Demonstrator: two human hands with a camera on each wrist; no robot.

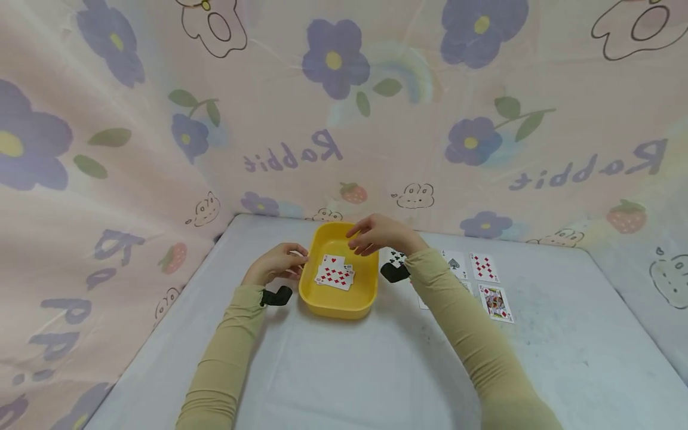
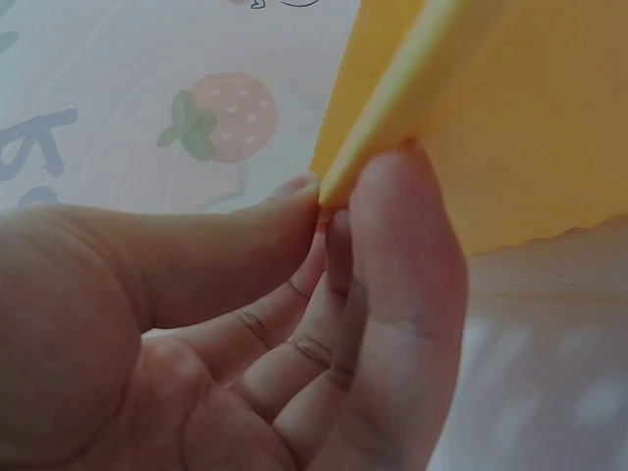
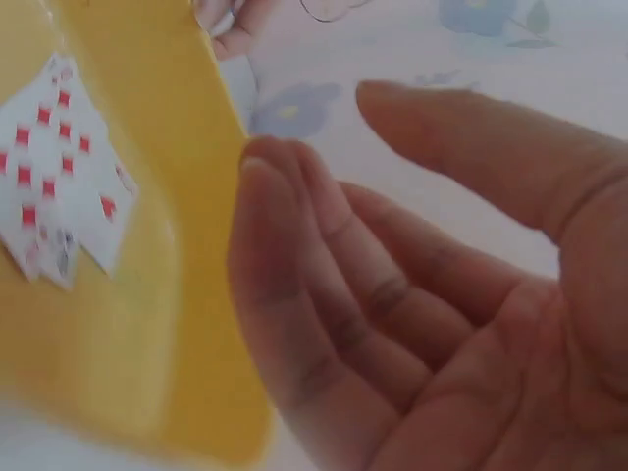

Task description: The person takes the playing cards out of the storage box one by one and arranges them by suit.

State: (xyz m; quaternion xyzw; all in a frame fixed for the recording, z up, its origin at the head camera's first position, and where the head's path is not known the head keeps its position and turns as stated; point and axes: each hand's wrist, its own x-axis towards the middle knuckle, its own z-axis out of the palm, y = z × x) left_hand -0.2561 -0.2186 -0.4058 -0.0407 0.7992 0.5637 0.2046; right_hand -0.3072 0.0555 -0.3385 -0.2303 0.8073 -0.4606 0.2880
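A yellow plastic tray (image 1: 337, 310) sits on the white-covered table, long side pointing away from me. Inside it lies a small overlapping pile of playing cards (image 1: 335, 277), a diamonds card on top and a hearts card poking out behind. My left hand (image 1: 276, 263) pinches the tray's left rim (image 2: 378, 108) between thumb and forefinger. Over the tray's far right side hovers my right hand (image 1: 383, 233), thumb spread from gently bent fingers, nothing held. In the right wrist view its fingertips (image 3: 265, 186) overlap the tray's yellow wall (image 3: 191, 147).
Right of the tray, several cards lie face up in rows, among them an ace of spades (image 1: 454, 263), a diamonds card (image 1: 484, 267) and a diamonds face card (image 1: 495, 303). My right sleeve (image 1: 457, 316) partly hides others. A patterned cloth (image 1: 376, 119) walls the table's back and sides.
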